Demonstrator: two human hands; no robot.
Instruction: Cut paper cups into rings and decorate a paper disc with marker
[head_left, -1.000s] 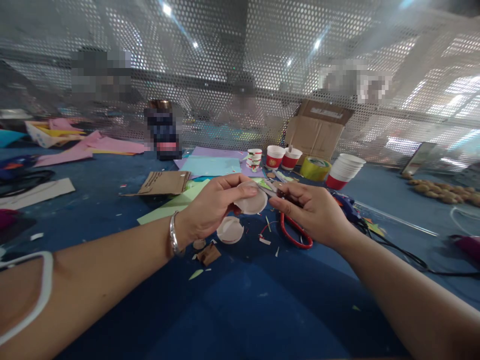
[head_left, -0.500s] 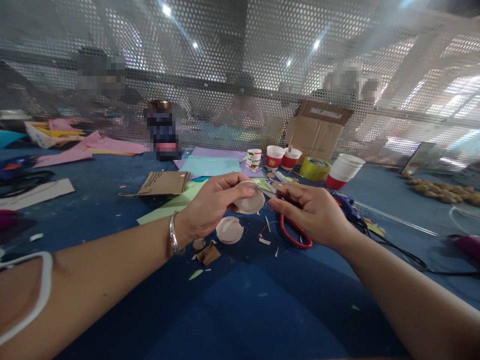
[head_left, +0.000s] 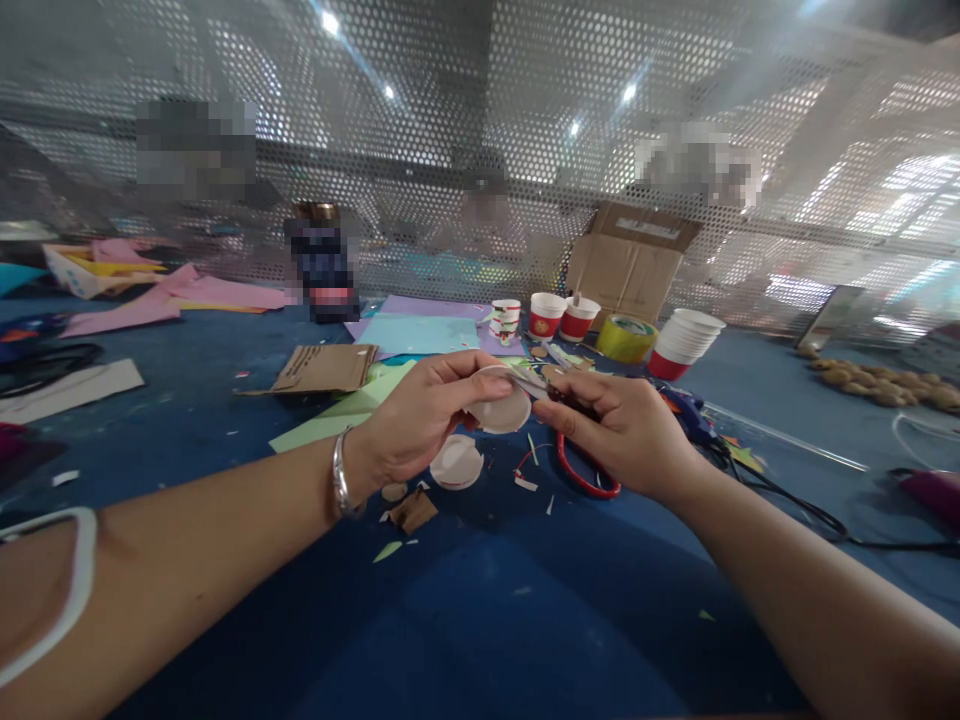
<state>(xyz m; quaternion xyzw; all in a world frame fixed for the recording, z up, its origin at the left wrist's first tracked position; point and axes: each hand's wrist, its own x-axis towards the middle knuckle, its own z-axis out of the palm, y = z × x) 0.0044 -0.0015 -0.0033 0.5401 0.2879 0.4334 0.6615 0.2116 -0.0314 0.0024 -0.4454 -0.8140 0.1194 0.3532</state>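
Note:
My left hand pinches a round white paper disc, thumb on top, above the blue table. My right hand is closed around red-handled scissors; one handle loop hangs below the fingers. The scissor blades meet the disc's upper right edge. Just below, a second white paper disc lies on the table. Beside it are a small brown cardboard scrap and a few paper snippets.
Behind my hands stand red-and-white paper cups, yellow tape and a cup stack. Coloured paper and folded cardboard lie to the left. At right is a blue glue gun with a black cable. A perforated screen rises at the back.
The scissor blades have shifted slightly along the disc's upper edge, and the disc has tilted a little. Both hands keep their hold; the whole view drifts slightly left.

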